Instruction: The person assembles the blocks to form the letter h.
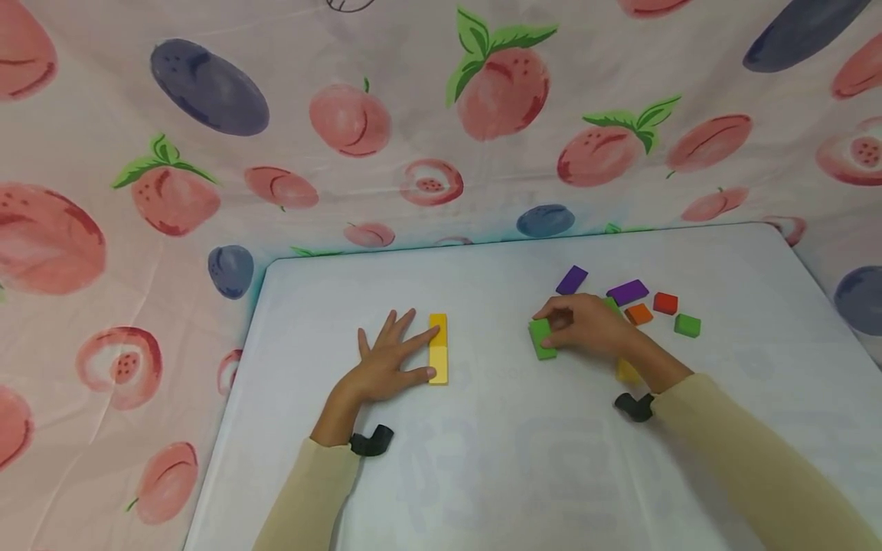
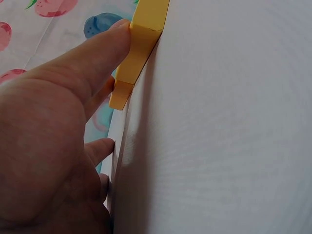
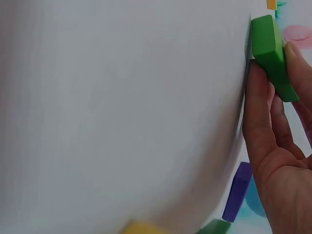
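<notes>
Two yellow blocks, an upper one [image 1: 442,338] and a lower one [image 1: 439,360], lie end to end in a straight line on the white table. The left hand [image 1: 379,369], fingers spread, touches this pair with its index fingertip and thumb. In the left wrist view the thumb rests against the yellow blocks [image 2: 147,19]. To the right, the right hand [image 1: 596,325] pinches a green rectangular block [image 1: 540,330] between thumb and fingers. The right wrist view shows that green block [image 3: 264,38] tilted between the fingertips; whether it touches the table I cannot tell.
Around the right hand lie two purple blocks [image 1: 572,280], an orange block [image 1: 638,314], a red block [image 1: 665,304] and a green block [image 1: 687,325]. A yellow block [image 1: 628,372] and another green one [image 1: 612,304] are partly hidden by that hand. Fruit-printed cloth [image 1: 289,138] borders the table.
</notes>
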Motion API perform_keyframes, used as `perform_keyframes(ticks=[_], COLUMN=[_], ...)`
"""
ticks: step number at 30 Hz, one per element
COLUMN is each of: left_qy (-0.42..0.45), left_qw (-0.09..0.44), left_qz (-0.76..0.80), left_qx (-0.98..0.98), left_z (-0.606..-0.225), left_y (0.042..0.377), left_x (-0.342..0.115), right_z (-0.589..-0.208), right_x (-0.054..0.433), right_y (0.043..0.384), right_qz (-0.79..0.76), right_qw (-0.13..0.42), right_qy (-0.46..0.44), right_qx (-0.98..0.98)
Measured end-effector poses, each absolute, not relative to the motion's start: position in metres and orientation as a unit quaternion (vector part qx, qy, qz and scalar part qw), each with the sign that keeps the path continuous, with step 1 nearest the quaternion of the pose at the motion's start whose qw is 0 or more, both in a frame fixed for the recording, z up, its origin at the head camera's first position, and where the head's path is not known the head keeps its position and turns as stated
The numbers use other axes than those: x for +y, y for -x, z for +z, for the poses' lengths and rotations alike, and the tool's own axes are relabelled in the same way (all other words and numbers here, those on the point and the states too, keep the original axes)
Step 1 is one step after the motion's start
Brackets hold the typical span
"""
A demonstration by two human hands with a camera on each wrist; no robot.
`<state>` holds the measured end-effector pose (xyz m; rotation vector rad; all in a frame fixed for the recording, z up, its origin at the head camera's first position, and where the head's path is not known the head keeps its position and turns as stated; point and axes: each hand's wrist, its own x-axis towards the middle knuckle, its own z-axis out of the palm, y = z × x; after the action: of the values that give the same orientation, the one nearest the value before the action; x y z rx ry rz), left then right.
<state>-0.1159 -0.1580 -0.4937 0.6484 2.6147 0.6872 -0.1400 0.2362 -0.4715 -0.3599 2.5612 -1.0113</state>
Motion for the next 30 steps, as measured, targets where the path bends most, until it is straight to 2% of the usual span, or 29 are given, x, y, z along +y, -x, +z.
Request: perform_keyframes(ticks=[6,14,30], left_qy=[-0.228,-0.227,-0.226], left_qw=[0.184,0.182,0.182], left_qz=[0.242,0.247,0.240], left_qx=[0.925,0.924,0.927], left_z=[-0.494,-0.491,-0.493], left_y=[0.116,0.115,0.117], left_x=[-0.157,-0.156,-0.157], right_z=[-0.476,-0.477,-0.484], right_x=[0.228,0.212,0.169], right_y=[0.144,0.151,0.167], right_qz=[-0.399,-0.480,-0.597], right_qw=[0.177,0.198,0.188], right_qy=[0.118,0.063,0.002], right_qx=[0.892,0.852,0.780])
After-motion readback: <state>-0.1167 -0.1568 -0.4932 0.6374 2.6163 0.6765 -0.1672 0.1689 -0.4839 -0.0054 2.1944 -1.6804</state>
